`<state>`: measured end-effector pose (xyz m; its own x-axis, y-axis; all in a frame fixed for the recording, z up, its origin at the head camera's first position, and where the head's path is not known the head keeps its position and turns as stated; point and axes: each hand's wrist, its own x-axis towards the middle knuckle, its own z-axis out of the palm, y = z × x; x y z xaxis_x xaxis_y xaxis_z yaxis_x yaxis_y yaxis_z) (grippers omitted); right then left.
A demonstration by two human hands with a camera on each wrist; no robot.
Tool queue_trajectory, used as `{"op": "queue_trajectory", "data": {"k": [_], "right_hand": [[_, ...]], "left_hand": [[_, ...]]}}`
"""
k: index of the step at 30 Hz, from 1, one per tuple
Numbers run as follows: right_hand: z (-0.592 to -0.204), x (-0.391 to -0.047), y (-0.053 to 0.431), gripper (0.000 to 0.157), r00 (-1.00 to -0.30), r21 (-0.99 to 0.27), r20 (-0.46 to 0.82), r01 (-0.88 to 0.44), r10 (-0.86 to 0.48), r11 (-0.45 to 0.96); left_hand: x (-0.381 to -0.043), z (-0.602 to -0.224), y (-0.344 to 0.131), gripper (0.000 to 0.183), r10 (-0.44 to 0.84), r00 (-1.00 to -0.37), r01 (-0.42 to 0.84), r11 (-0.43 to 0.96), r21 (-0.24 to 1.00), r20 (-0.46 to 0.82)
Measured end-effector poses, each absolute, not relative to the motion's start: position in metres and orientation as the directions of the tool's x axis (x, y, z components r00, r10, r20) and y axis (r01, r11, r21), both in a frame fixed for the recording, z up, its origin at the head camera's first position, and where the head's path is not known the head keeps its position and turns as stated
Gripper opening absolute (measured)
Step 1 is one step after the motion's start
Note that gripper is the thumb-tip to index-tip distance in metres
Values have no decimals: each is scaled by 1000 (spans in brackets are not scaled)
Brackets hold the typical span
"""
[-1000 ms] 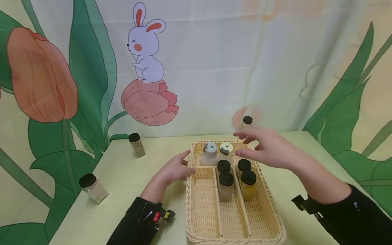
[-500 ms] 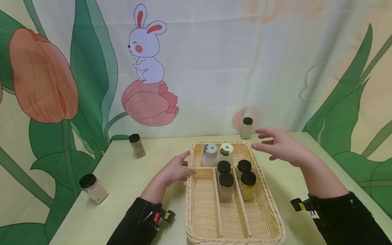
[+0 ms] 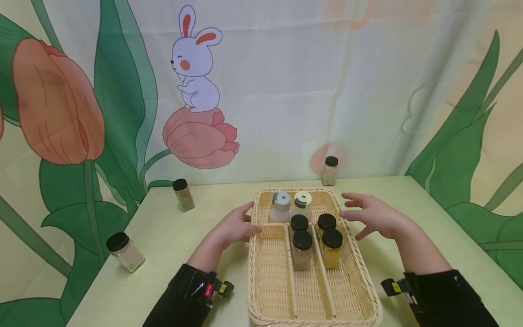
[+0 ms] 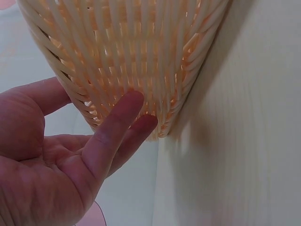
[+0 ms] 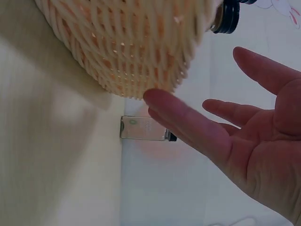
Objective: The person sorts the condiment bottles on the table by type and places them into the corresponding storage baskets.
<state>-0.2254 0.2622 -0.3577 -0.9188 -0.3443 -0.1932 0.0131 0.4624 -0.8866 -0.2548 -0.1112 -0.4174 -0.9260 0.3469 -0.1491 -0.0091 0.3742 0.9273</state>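
Observation:
A wicker basket [image 3: 270, 277] with dividers sits on the table. My left hand [image 3: 230, 227] holds its left side, thumb over the rim and fingers against the outer wall; in the left wrist view these fingers [image 4: 117, 115] are nearly straight. Beside the basket's right rim is my right hand [image 3: 373, 215], fingers spread and holding nothing; contact with the rim is unclear. Two white shakers stand in the back compartment, one grey-topped [image 3: 281, 206], one cream-topped [image 3: 303, 200]. Two black-lidded spice jars [image 3: 302, 254] stand in the middle compartment, two with yellow contents [image 3: 332, 254] in the right one.
Outside the basket, one black-lidded jar [image 3: 329, 172] stands behind it by the cloth backdrop [image 3: 278, 113]. Two more sit on the left: a brownish jar [image 3: 184, 195] farther back and a pale jar [image 3: 126, 254] near the table's left edge.
My right hand has moved from above the basket's back compartment out to the right, then down beside the right rim. The left hand and the basket stay put.

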Motion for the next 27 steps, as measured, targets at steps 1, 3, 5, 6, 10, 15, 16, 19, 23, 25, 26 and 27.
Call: {"op": "queue_trajectory", "data": {"k": [1, 3, 5, 6, 10, 15, 16, 19, 23, 25, 26, 27], "right_hand": [[-360, -226, 263, 82, -917, -893, -202, 27, -345, 450], [-365, -226, 264, 82, -914, -902, -208, 41, -348, 430], [-370, -227, 264, 81, -915, -908, -205, 45, -349, 416], [-372, -227, 265, 80, -916, -910, -202, 45, -346, 412], [-380, -228, 265, 77, -921, -917, -199, 53, -336, 395], [-389, -230, 265, 74, -926, -906, -208, 60, -317, 419], [-390, -231, 265, 75, -926, -902, -208, 58, -314, 428], [-393, -231, 264, 79, -926, -894, -219, 63, -309, 443], [-395, -229, 262, 87, -920, -893, -237, 81, -311, 442], [-395, -228, 261, 88, -918, -897, -240, 87, -314, 432], [-396, -227, 261, 88, -918, -899, -239, 86, -317, 429], [-396, -227, 261, 89, -917, -901, -239, 87, -318, 424]], "left_hand": [[-255, -417, -111, 90, 348, -926, -9, 373, 928, -148], [-255, -418, -111, 90, 347, -926, -10, 371, 928, -148], [-255, -418, -111, 89, 347, -926, -9, 368, 930, -146], [-256, -419, -111, 89, 346, -927, -9, 368, 930, -146], [-257, -420, -111, 89, 338, -929, -8, 385, 923, -149], [-257, -420, -112, 89, 332, -931, -8, 395, 919, -151], [-257, -420, -112, 89, 332, -931, -9, 397, 918, -152], [-257, -419, -112, 89, 333, -931, -9, 394, 919, -152], [-256, -419, -112, 89, 345, -927, -5, 382, 924, -148], [-256, -419, -111, 88, 351, -925, -6, 369, 929, -145], [-256, -419, -111, 88, 352, -925, -8, 363, 932, -145], [-256, -419, -111, 88, 353, -924, -11, 356, 934, -146]]}}
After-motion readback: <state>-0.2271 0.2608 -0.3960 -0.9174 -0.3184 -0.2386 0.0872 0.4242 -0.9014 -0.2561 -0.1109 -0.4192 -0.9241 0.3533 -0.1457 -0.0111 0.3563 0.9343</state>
